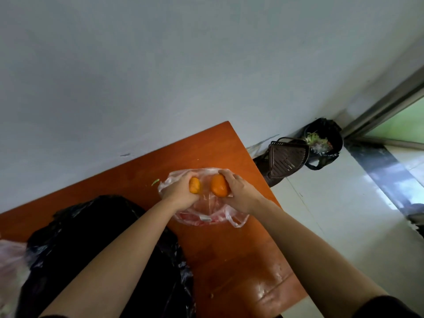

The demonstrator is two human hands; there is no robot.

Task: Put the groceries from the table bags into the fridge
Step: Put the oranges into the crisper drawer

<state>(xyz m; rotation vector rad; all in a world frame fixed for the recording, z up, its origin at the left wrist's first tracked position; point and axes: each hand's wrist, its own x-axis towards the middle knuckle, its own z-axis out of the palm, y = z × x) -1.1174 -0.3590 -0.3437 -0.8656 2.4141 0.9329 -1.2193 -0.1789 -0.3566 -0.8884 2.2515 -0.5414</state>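
Note:
A clear plastic bag (206,214) lies crumpled on the orange-brown table (229,249), with something red showing through its near side. Just above the bag, my left hand (177,191) is closed around a small orange (194,185). My right hand (238,191) grips a larger orange (219,185) beside it. The two fruits are close together, a small gap between them. A large black plastic bag (91,237) sits on the table's left part, under my left forearm.
A pale bag (11,267) shows at the left edge. Past the table's far right corner, a dark slatted basket (288,158) and a black bin bag of scraps (323,141) stand on the white floor by the wall. A sliding-door frame (385,106) runs at right.

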